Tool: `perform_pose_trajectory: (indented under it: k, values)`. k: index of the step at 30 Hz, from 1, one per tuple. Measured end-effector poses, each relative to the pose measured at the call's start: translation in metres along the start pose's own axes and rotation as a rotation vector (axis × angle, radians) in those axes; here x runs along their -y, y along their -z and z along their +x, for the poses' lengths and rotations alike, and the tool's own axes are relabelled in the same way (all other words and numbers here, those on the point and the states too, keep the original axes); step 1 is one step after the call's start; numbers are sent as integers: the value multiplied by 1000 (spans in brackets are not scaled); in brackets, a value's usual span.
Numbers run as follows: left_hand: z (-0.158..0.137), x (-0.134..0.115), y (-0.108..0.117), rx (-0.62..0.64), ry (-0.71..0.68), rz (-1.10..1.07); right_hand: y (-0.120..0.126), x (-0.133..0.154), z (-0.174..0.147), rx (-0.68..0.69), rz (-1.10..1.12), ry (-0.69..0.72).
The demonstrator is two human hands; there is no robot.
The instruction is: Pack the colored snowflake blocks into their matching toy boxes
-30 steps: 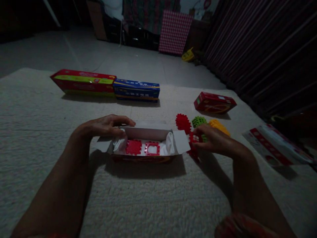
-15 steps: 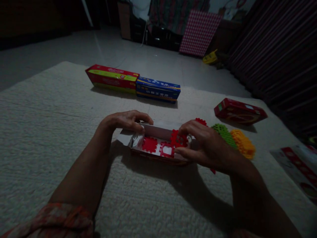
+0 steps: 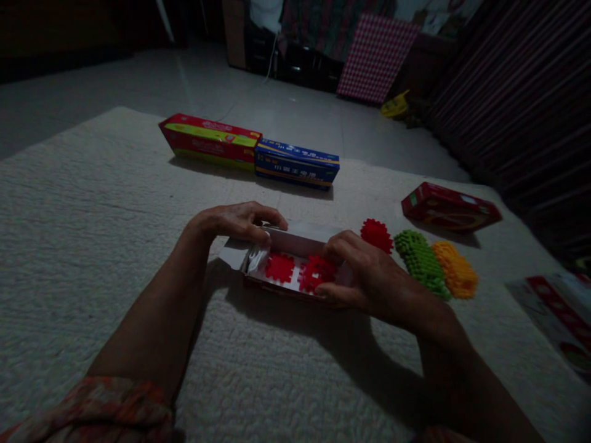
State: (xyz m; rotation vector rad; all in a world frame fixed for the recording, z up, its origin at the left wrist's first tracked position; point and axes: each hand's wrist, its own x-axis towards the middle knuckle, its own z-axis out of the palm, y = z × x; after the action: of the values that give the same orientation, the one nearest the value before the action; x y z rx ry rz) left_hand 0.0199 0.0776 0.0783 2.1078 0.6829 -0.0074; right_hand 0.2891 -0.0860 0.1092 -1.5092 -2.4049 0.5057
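Box (image 3: 298, 244) of red toothed pieces (image 3: 279, 268) between both hands (image 3: 376, 280).

My left sleeve (image 3: 96, 406) is patterned cloth, rust-orange and red blotched with greyish tones, its end gathered in thick, loose folds around my left forearm (image 3: 152, 314). Only a dim reddish edge of my right sleeve (image 3: 438, 434) shows, its pattern too dark to tell; my left hand (image 3: 237, 223) and right hand (image 3: 367, 271) are bare
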Motion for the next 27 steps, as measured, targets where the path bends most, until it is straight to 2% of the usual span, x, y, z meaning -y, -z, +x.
perform_pose_trajectory:
  k: [4, 7, 10, 13, 16, 19, 22, 27]
  values:
    - [1, 2, -1, 5, -3, -33, 7, -5, -5, -120, -24, 54]
    - [1, 2, -1, 6, 27, -49, 21, -19, -13, -194, -82, 62]
    - [1, 1, -1, 7, 49, -51, 38, -46, -23, -262, -154, -22]
    - [2, 3, -1, 2, 52, -33, 49, -85, -35, -308, -243, -196]
    - [2, 5, 0, -9, 50, 15, 47, -120, -44, -222, -303, -395]
    - [4, 6, 0, -15, 23, 56, 36, -140, -46, -94, -279, -471]
    - [5, 3, 0, -23, 8, 68, 24, -142, -42, -32, -261, -484]
    - [5, 0, -1, -41, 18, 79, 20, -133, -37, -28, -279, -538]
